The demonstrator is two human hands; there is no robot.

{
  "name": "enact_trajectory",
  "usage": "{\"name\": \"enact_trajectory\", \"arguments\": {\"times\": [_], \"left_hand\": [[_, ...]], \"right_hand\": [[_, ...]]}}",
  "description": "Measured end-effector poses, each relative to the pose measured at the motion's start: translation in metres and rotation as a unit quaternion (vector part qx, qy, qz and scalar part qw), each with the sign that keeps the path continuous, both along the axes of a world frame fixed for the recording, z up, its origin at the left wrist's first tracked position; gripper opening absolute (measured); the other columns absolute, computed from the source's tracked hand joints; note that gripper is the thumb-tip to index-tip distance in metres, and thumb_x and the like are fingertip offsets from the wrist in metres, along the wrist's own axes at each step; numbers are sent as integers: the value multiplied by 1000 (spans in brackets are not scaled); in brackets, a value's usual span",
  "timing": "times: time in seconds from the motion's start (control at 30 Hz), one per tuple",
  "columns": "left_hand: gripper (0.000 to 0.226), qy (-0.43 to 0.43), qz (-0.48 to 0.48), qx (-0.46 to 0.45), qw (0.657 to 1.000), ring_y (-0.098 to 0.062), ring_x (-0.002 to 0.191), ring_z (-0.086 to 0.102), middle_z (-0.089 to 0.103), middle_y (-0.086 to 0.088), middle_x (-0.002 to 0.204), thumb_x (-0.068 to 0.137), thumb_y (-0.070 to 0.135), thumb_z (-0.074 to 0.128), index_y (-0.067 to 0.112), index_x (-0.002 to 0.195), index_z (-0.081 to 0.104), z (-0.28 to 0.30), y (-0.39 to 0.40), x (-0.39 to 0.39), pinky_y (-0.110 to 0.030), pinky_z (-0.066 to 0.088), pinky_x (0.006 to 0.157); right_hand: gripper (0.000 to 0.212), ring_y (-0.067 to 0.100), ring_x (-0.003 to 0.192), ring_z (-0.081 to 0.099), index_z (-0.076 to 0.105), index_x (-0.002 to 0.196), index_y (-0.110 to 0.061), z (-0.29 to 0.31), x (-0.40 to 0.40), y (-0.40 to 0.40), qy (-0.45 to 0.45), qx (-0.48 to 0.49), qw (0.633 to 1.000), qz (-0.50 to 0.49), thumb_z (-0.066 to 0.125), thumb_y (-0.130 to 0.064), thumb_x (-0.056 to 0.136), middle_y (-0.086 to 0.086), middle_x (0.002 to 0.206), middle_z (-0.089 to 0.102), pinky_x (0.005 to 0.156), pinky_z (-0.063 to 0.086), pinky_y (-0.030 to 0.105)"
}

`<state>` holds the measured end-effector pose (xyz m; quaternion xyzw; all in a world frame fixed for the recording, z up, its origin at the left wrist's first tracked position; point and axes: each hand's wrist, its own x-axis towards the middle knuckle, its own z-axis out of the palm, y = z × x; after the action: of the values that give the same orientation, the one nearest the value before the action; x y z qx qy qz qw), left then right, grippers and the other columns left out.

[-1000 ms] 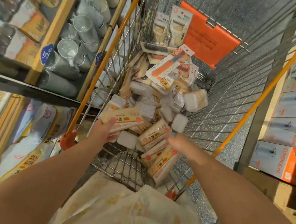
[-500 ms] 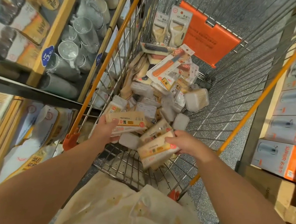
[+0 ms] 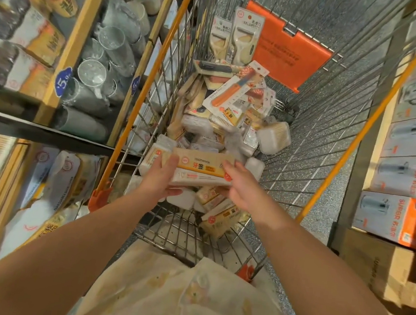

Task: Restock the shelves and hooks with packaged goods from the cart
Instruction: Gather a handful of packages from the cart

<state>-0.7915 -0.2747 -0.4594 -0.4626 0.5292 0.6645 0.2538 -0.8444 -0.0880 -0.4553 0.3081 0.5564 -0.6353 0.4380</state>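
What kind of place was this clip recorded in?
Most likely a retail shop aisle: a wire shopping cart with orange trim full of packaged goods, a blue round price tag on wooden shelving, stacked orange-and-white boxed kettles.

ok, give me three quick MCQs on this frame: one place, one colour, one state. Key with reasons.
1. Where are the two peeler packs?
A) far end of the cart
B) left shelf
C) floor

2. What colour is the flap at the cart's far end?
A) blue
B) orange
C) green

3. What are the hands doing?
A) both idle
B) one on the cart rail
C) both holding toothpick packs

Key: 1 A, they stand against the far wire wall; 2 B, the panel is plainly orange; 3 C, left hand and right hand grip the stacked toothpick packs from either side.
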Motion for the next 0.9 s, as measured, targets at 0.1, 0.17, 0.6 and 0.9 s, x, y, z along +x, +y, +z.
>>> {"name": "enact_trajectory", "arguments": {"times": [0.1,0.17,0.6,0.9], "left_hand": [[57,-27,2,67,997,-30,104,64,61,-10,123,93,35,59,23,143,34,-3,-8,-1,-42,56,70],[57,-39,-44,85,995,-28,108,64,61,-11,129,91,32,64,21,142,40,-4,-13,-2,-38,56,68],[29,-83,-73,-7,994,-21,96,68,68,-6,112,91,25,68,22,117,58,-23,-47,9,-35,58,68],[32,-61,-83,-14,995,-25,98,67,64,-5,109,85,12,72,28,102,51,-26,-47,11,-45,57,85]], "right_hand": [[27,26,104,60,48,129,-19,-9,6,-3,23,28,999,31,47,-27,103,8,113,62,94,49,53],[32,28,111,59,46,133,-18,-15,8,1,27,46,997,56,44,-31,103,12,121,61,94,51,52],[38,27,108,60,59,121,-10,-77,35,49,31,293,887,355,52,-39,97,9,121,63,89,45,32],[41,26,109,59,56,120,-8,-75,35,48,52,326,832,445,71,-29,88,8,112,62,79,41,28]]}}
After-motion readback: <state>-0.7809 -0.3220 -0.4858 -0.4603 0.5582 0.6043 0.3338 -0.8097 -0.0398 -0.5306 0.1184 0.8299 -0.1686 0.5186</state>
